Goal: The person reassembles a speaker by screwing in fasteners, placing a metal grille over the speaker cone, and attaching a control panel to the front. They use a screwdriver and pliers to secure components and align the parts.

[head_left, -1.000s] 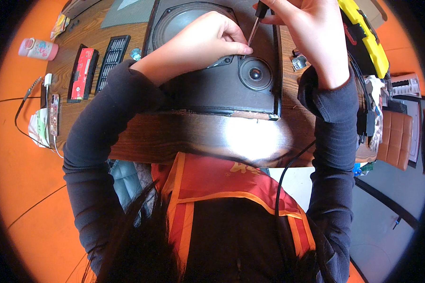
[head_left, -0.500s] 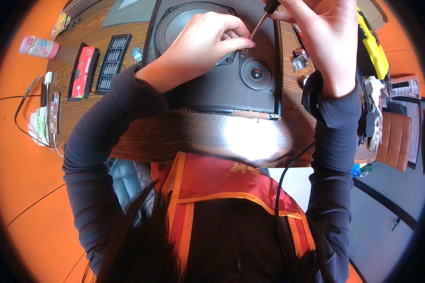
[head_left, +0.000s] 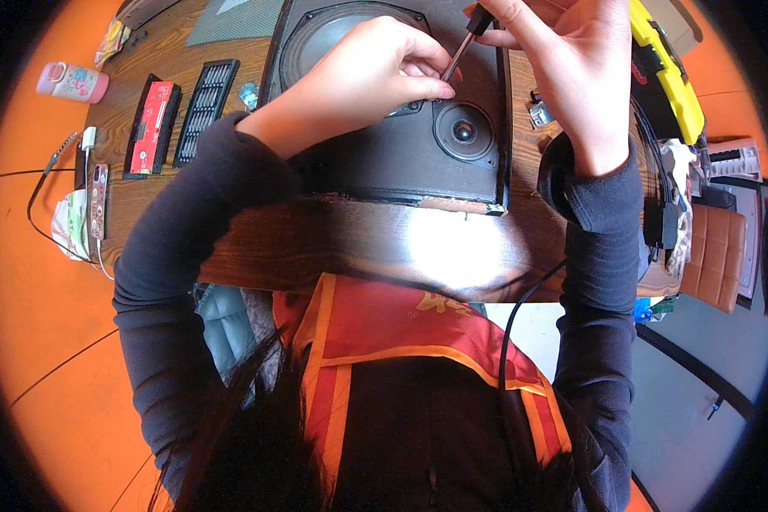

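A black speaker cabinet (head_left: 358, 175) lies flat on the table, with a large round cone (head_left: 309, 53) and a smaller round driver (head_left: 463, 131) facing up. My right hand (head_left: 563, 64) grips the dark handle of a screwdriver (head_left: 463, 53), whose metal shaft slants down to the left. With thumb and fingers, my left hand (head_left: 384, 64) pinches the lower end of that shaft, just above the smaller driver. The screwdriver's tip is hidden by these fingertips, so whether a screw is there too I cannot tell.
Left of the cabinet lie a bit set case (head_left: 206, 107) and a red panel (head_left: 152, 128). A pink and white bottle (head_left: 72, 83) stands at the far left. At the right are a small metal part (head_left: 539, 113), a yellow and black case (head_left: 670, 81) and black cables (head_left: 657, 196).
My right hand has shifted slightly left and down, and the screwdriver with it. The left hand has barely moved and keeps its pinch near the tip.
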Demonstrator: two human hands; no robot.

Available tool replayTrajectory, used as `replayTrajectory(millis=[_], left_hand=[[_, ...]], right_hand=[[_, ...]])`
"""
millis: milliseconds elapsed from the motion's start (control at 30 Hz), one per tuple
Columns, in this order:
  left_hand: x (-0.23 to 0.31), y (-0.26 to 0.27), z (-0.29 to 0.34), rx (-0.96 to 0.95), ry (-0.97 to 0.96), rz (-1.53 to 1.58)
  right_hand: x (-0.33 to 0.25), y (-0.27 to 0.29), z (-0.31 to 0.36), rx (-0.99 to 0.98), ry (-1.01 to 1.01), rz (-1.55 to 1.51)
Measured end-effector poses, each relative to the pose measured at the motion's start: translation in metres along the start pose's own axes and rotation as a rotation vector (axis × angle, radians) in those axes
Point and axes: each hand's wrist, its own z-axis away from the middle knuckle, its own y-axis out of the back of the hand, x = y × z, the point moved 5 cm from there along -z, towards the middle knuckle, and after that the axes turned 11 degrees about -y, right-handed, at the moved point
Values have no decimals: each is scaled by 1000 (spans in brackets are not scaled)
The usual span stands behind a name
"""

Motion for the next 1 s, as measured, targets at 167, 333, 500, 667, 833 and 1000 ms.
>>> replayTrajectory(millis=[167,333,500,667,833,1000], left_hand=[[-5,5,2,-3,211,255],[-3,8,3,-16,234,216],[-3,8,6,56,238,327],[-7,12,9,3,251,159],[-9,11,7,-19,201,79],[-8,8,6,-39,167,-3]], right_hand=[[7,18,8,57,-234,16],[3,34,18,280,3,62],[26,61,41,309,-119,-51],[60,84,54,357,-279,-57],[67,87,59,333,-313,-100],[63,88,60,364,-309,-66]])
